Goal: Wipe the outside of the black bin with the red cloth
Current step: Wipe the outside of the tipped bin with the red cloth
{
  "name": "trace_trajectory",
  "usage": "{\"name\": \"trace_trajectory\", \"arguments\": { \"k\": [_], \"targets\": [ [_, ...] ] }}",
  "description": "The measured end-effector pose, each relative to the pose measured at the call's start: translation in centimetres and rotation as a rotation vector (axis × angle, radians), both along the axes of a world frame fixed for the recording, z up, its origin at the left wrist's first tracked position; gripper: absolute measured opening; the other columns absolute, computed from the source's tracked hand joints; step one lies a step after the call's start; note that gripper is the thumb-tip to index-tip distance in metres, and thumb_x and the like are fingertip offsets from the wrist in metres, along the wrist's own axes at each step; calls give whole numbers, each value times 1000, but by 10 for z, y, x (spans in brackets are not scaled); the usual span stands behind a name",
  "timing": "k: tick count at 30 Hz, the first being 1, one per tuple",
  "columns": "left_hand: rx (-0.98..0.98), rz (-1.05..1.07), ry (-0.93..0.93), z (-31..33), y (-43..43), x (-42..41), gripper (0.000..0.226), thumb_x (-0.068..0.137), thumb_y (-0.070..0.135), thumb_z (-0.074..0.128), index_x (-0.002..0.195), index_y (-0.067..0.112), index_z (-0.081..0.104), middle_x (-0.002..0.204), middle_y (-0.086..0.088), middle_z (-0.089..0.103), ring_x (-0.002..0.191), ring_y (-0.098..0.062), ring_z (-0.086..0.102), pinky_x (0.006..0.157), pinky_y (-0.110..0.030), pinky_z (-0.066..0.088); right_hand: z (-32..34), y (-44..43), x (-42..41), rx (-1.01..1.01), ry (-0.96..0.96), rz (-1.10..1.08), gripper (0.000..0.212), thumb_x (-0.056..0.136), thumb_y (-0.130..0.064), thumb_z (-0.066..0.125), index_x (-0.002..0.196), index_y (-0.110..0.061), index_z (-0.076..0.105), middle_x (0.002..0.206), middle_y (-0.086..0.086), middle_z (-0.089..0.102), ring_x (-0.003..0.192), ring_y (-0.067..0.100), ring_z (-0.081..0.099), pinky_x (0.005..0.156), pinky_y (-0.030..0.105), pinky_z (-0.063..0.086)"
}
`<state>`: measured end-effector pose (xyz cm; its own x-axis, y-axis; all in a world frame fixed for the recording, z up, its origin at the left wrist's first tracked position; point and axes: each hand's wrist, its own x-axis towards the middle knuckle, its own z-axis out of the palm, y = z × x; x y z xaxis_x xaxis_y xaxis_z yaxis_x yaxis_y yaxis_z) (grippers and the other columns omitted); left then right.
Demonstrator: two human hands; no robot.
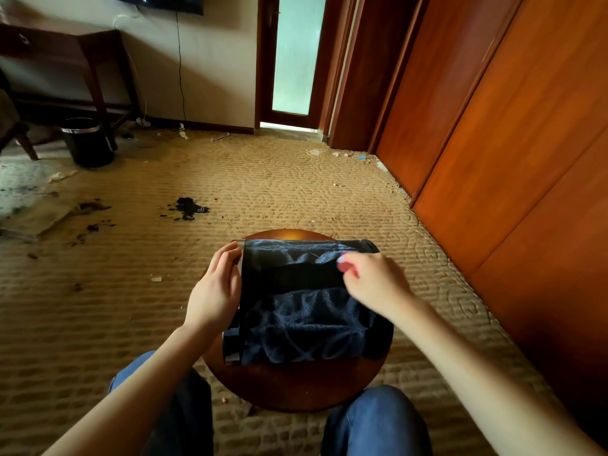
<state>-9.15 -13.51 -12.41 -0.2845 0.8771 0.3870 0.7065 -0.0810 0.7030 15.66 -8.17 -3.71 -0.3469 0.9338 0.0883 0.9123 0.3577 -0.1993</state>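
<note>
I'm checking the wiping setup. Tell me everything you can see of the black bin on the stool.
The black bin lies on its side on the round wooden stool, silver-rimmed mouth facing left. Its dark side shows a bluish patterned sheen. The left hand holds the rim; the right hand grips a red cloth against its upper side.

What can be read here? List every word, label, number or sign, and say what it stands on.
No text can be read.
The black bin shows a curved pattern, no lettering.
The black scrap on the carpet bears a pale mark, too small to read.
</note>
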Motion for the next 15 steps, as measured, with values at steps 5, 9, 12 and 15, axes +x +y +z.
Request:
{"name": "trace_trajectory", "arguments": {
  "k": [5, 9, 12, 15],
  "targets": [
    [-15, -21, 27, 1, 0, -2, 37, 101, 21, 37, 136, 12, 47, 148, 4, 40, 122, -18, 52, 88, -28, 42, -4, -18, -24, -33, 33, 207, 31, 92, -19, 45, 113, -29, 66, 123, -13, 63, 92, 15, 64, 63, 18, 39],
    [0, -26, 30, 0, -3, -1, 37, 101, 21, 38, 136, 12, 47, 148, 4, 40, 122, -17, 51, 89, -28, 43, 2, 13, 27, 9, 0, -96, 29, 91, -21, 47, 111, -33, 65, 98, -1, 69, 82, 24, 61, 62, 26, 40],
    [1, -11, 28, 1, -2, 1, 37, 101, 19, 39, 136, 12, 49, 148, 5, 40, 122, -17, 51, 87, -27, 42, 3, 12, 16, 63, -98, -86, 25, 87, -20, 48, 107, -25, 63, 98, 4, 68, 86, 28, 62, 67, 30, 46],
    [-17, 6, 55, 4, 2, 0, 38, 100, 19, 39, 136, 12, 49, 148, 6, 40, 122, -18, 52, 85, -26, 42, -3, -12, -27, 52, -6, 98, 27, 85, -20, 49, 108, -22, 63, 108, 0, 68, 95, 27, 64, 76, 30, 51]
  ]
}}
